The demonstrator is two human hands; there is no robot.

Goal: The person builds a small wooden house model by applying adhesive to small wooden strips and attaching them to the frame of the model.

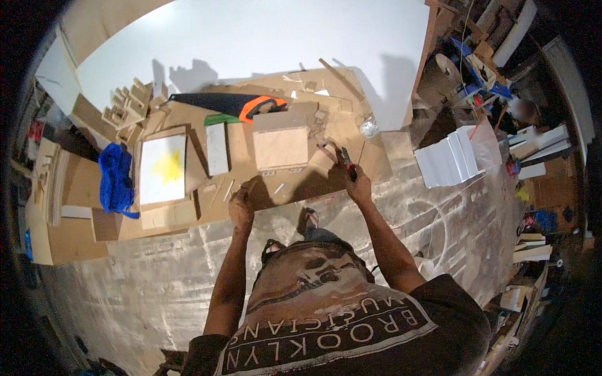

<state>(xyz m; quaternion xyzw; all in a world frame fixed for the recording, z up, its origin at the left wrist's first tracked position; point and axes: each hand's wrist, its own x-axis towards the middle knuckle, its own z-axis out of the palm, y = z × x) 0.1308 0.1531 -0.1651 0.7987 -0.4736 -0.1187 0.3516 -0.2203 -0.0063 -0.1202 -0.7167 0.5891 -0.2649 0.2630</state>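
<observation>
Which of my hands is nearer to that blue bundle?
Left. Your left hand is to the right of the blue bundle; your right hand, gripping a red-and-black tool, is much farther right.

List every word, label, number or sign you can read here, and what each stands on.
Dark shirt: two lines of pale capitals, upside down in this view, legible but not transcribed here.
Orange-handled saw: no lettering legible at this size.
Red-and-black tool in the right hand: too small to read any.
</observation>
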